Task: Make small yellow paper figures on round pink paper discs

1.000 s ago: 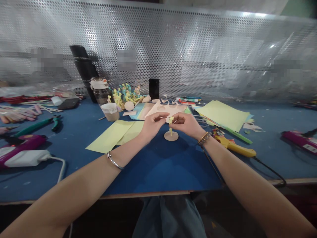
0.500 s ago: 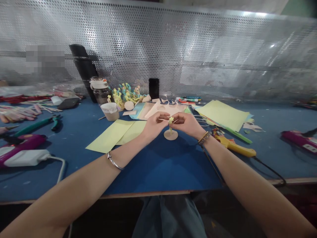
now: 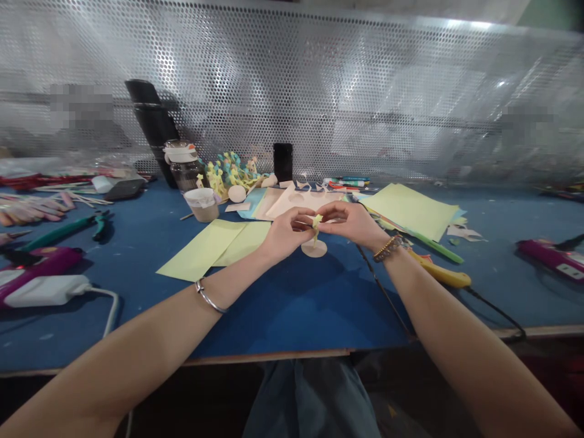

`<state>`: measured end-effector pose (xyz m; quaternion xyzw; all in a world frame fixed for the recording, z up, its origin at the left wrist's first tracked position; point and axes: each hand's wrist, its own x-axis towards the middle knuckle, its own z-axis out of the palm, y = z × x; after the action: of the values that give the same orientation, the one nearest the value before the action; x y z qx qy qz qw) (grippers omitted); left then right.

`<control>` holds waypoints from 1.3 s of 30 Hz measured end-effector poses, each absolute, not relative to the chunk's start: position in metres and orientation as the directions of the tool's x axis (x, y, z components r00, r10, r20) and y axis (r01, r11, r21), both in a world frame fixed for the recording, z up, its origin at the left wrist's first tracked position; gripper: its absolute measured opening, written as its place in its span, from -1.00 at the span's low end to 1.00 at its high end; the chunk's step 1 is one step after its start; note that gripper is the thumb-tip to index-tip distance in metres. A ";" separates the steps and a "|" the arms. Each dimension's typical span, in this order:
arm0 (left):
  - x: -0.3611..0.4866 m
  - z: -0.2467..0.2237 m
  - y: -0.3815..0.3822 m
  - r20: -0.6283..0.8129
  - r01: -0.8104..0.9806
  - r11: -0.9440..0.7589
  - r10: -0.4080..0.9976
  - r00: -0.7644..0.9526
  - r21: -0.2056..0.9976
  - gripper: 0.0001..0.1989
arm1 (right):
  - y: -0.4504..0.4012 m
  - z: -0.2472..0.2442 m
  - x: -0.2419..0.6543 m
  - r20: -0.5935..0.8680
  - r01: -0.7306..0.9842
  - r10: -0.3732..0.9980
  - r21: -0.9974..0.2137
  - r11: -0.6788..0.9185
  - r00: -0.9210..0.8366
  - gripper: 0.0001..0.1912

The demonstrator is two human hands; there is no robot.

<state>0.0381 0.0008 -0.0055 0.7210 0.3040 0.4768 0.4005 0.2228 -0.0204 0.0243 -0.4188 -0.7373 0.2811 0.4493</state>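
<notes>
A small yellow-green paper piece with a star-like top [image 3: 316, 224] stands upright above a pale round disc [image 3: 314, 248] near the middle of the blue table. My left hand [image 3: 291, 231] has its fingers closed on the left side of this piece. From the right, my right hand [image 3: 349, 224] pinches it near the top with thumb and fingers. The piece's lower end meets the disc or hangs just over it; I cannot tell which. Yellow-green paper sheets [image 3: 205, 248] lie left of my left hand.
Beyond my hands are pale cut sheets [image 3: 298, 204], a phone [image 3: 283, 162], a cup [image 3: 202, 205] and paper flowers [image 3: 232, 170]. A yellow glue gun [image 3: 442, 275] with a black cable lies right; teal pliers [image 3: 64, 233] and a purple power strip [image 3: 55, 263] lie left.
My right hand has shifted a little to the right and its wrist now covers part of the glue gun. The star-topped piece has moved slightly right and tilts a little.
</notes>
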 end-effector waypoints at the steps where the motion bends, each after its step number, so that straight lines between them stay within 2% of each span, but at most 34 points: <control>1: 0.038 -0.006 0.001 0.445 0.057 -0.497 0.818 0.364 0.866 -0.64 | -0.020 0.024 0.222 0.431 0.369 0.869 -0.787 0.494 -0.243 -0.70; 39: 0.038 -0.004 -0.002 0.437 0.100 -0.507 0.814 0.384 0.856 -0.67 | -0.017 0.021 0.221 0.512 0.353 0.824 -0.745 0.566 -0.240 -0.79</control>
<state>0.0375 -0.0015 -0.0040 0.7358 0.3102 0.4604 0.3878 0.2208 -0.0170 0.0205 -0.3939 -0.7472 0.2487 0.4739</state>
